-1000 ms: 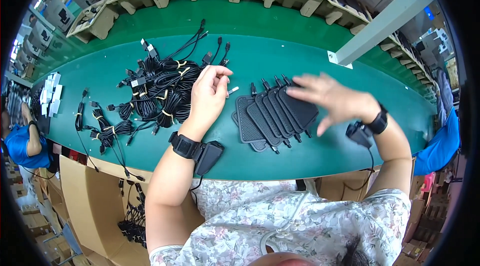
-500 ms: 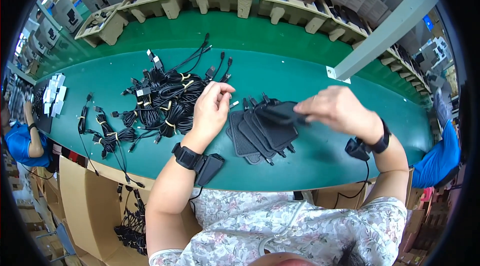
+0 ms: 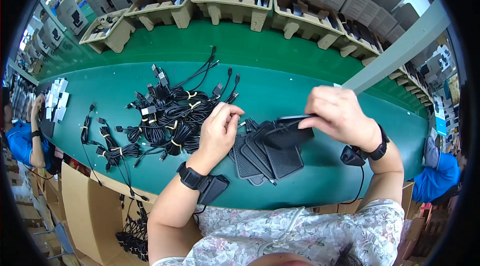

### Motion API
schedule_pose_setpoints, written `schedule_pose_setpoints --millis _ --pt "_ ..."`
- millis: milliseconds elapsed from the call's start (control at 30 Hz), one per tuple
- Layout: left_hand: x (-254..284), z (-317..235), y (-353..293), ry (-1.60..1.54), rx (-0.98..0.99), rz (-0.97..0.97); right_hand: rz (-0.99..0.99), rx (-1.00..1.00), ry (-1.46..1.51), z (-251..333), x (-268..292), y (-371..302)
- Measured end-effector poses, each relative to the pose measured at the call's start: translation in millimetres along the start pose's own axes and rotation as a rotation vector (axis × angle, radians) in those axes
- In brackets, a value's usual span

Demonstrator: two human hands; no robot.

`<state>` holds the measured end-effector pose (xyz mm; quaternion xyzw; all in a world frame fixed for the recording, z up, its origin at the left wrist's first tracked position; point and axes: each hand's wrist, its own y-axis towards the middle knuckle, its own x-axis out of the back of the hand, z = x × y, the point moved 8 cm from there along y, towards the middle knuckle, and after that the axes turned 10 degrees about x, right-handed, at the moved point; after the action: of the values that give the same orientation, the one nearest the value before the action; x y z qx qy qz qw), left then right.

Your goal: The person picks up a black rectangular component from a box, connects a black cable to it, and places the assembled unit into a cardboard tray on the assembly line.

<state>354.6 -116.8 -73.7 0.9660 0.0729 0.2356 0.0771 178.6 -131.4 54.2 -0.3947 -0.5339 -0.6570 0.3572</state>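
My right hand point(image 3: 337, 116) pinches the edge of a flat black panel point(image 3: 285, 137), holding it tilted above the others. Beneath it, several dark, rounded-corner panels with textured faces point(image 3: 250, 162) lie fanned out in an overlapping pile, with short black stubs at their ends. Left of this pile, my left hand point(image 3: 219, 131) rests half curled, thumb and index finger apart, with no object visible in it. A small pale tip point(image 3: 242, 124) shows beside its thumb. Against the far side of that hand lies a heap of black cables point(image 3: 172, 111), tied in bundles with light bands.
Molded tan trays point(image 3: 232, 3) line the back of the green table point(image 3: 280, 83). A grey post point(image 3: 400, 51) rises at right. White boxes point(image 3: 56, 98) sit far left. A cardboard box point(image 3: 92, 211) with cables stands below the edge. Co-workers in blue point(image 3: 25, 146) are at both sides.
The panel in my right hand has tipped up more steeply, and the hand has turned over it. My left hand keeps its place by the cables. The whole view has shifted slightly.
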Motion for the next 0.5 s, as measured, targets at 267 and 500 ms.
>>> schedule_pose_setpoints --millis 267,500 --pt "3 6 -2 0.024 0.016 -0.003 -0.185 -0.167 -0.241 -73 22 7" --pt "-1 3 1 -0.007 0.06 0.038 -0.649 -0.693 -0.545 -260 110 -54"
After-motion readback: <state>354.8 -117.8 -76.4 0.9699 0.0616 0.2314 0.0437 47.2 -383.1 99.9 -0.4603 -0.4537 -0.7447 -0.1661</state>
